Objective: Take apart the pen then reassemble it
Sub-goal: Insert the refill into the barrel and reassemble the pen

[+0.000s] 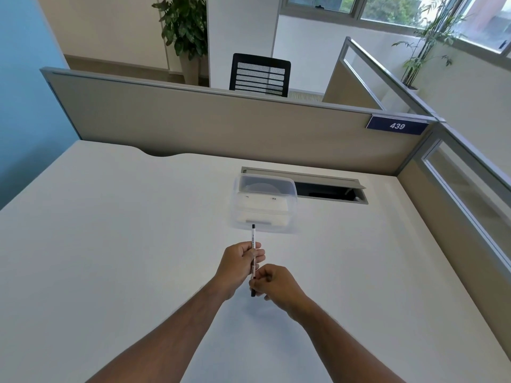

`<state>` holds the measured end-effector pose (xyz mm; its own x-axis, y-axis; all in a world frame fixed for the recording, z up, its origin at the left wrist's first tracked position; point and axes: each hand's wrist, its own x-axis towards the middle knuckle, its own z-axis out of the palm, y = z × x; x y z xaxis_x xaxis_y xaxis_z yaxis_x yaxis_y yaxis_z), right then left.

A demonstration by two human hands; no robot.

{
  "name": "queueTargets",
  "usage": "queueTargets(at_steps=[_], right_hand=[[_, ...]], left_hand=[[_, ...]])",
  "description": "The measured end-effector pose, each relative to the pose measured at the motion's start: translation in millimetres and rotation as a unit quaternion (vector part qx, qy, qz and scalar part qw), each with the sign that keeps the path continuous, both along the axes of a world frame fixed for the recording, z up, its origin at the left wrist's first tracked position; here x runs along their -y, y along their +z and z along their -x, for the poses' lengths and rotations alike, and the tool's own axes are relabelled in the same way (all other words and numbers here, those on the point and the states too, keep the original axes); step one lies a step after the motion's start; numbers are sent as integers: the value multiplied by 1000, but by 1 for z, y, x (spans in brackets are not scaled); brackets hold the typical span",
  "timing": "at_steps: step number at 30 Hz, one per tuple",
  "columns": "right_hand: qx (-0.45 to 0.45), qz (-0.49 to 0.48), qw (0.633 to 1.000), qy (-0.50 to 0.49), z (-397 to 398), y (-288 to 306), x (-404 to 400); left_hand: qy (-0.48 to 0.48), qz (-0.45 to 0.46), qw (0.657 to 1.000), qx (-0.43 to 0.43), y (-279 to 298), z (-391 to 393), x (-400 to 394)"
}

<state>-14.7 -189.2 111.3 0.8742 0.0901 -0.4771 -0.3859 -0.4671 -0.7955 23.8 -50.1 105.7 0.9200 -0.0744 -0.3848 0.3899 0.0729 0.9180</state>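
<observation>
The pen (253, 239) is held above the white desk (110, 244), pointing away from the person, its black far tip just in front of a clear plastic container (265, 205). The left hand (239, 262) is closed around the middle of the white barrel, and the right hand (272, 283) is closed on the black near end, which is judged to be the cap or end piece; that detail is too small to be read with certainty. All of the pen appears to be in 1 piece, so the separation is judged not yet done. If the 2 grips are pulled apart with a jerk, the black piece could be released suddenly and be flung or dropped onto the desk. An open cable slot (329, 193) lies behind the container, and a small part could be lost in it if it were allowed to roll that way. A slack left grip could let the barrel slide instead of the end piece.
</observation>
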Motion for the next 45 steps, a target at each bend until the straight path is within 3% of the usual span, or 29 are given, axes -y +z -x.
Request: queueTargets(at_steps=[9,19,31,45], right_hand=[[-1,15,1000,1,0,-3,0],[-17,105,991,76,7,-8,-2],[54,105,993,-15,8,-3,-6],[-32,-50,998,24,8,5,0]], left_hand=[[14,-16,1000,3,-2,0,-3],[123,17,992,-3,2,-12,-14],[105,99,988,-54,8,-10,-10],[75,110,989,-64,9,-8,-19]])
